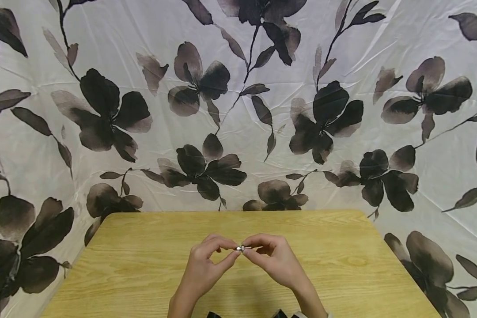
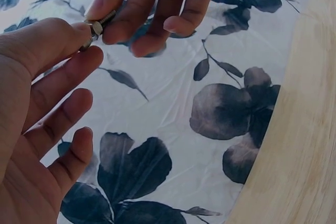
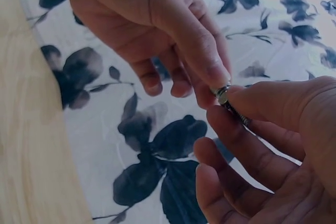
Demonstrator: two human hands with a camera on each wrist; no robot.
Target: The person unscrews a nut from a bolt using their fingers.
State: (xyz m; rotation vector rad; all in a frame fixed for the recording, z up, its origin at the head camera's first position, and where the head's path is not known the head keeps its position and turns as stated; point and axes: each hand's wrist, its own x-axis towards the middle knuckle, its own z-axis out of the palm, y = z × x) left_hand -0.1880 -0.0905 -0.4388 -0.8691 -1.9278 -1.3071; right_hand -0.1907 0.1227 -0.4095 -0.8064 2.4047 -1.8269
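Above the table, my left hand (image 1: 204, 265) and right hand (image 1: 276, 263) meet at a small metal bolt (image 2: 109, 17) with a nut (image 2: 96, 28) on it. The left thumb and index finger pinch the bolt's head end, which they mostly cover. From the other side, the right thumb and index finger pinch the nut (image 3: 223, 98). Past the nut, the threaded shank (image 3: 243, 119) sticks out toward the right palm. In the wrist views the other fingers of both hands are loosely bent, apart from the metal.
A light wood-grain table (image 1: 143, 256) lies beneath the hands. Behind it and along its sides hangs a white cloth (image 1: 270, 172) printed with dark flowers. Small black objects (image 1: 279, 314) show at the bottom edge of the head view.
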